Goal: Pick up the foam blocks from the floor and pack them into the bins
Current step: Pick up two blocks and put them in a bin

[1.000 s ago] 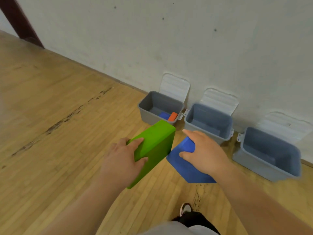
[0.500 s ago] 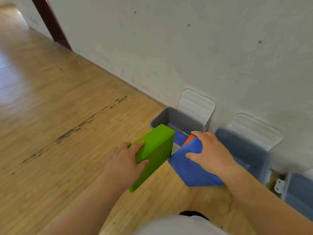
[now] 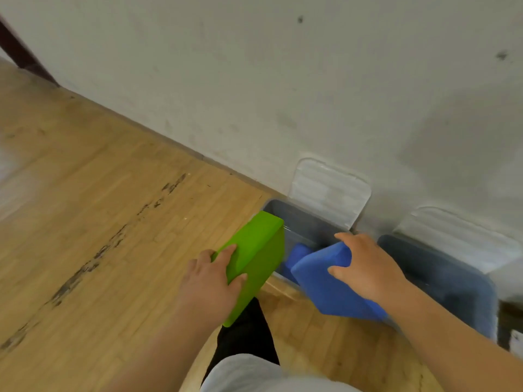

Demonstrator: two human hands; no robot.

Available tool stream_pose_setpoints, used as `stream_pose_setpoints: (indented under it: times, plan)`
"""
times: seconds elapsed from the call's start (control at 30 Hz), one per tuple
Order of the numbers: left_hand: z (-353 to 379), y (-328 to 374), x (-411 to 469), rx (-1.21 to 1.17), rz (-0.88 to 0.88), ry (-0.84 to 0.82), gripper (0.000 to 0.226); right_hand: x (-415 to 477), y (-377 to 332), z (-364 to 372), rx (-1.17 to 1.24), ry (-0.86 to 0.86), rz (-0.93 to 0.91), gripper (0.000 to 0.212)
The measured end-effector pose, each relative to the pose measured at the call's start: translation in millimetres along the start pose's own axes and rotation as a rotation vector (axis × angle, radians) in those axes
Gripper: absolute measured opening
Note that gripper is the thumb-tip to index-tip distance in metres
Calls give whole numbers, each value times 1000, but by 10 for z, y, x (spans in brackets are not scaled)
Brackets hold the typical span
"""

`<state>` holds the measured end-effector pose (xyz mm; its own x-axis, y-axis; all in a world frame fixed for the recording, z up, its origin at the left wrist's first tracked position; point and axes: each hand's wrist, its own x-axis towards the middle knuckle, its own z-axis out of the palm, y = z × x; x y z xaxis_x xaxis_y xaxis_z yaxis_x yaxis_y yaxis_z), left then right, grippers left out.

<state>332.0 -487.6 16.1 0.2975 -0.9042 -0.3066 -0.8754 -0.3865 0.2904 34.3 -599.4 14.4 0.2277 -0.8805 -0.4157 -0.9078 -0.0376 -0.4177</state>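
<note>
My left hand point(image 3: 210, 281) grips a green foam block point(image 3: 254, 258) by its near end, the far end reaching over the left rim of a grey bin point(image 3: 305, 222). My right hand point(image 3: 365, 267) grips a blue foam block point(image 3: 325, 284), tilted with its far corner over the same bin. Inside that bin another blue block point(image 3: 298, 251) lies partly hidden behind the two held blocks. Both held blocks are off the floor.
The grey bin stands against the white wall point(image 3: 254, 80) with its lid point(image 3: 331, 190) leaning open. A second, darker bin point(image 3: 441, 278) with its own lid point(image 3: 455, 236) stands to the right. Bare wooden floor point(image 3: 99, 222) spreads to the left. My dark trouser leg point(image 3: 246, 332) shows below.
I have come closer to the bins. Both hands carried their blocks forward, now over the leftmost bin's rim. The third bin has left the view.
</note>
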Motion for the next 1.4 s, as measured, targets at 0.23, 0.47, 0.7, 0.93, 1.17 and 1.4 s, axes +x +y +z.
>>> stream_pose_setpoints:
  times: [0.23,0.47,0.7,0.93,1.17,1.4]
  plan:
    - [101,-81,2380,141,104,-187,72,1470,-162,327,146,-12,392,76]
    - [1126,-82,3912,51,106,-397,69,2855,191,1013,166,-118,638,80]
    - [2835,-303,4840,45,-37,-542,68,3830,928,2224,237,-158,794,80]
    - [4058,-529,5132,55,-108,-612,68,4011,1473,3593,307,-159,833,92]
    - [4765,-690,5259,54,-164,-668,68,4196,1669,4282,-27,-306,412,85]
    - [5310,-1010,5388,83,-137,-734,83,4461,1883,4621,-123,-338,374,88]
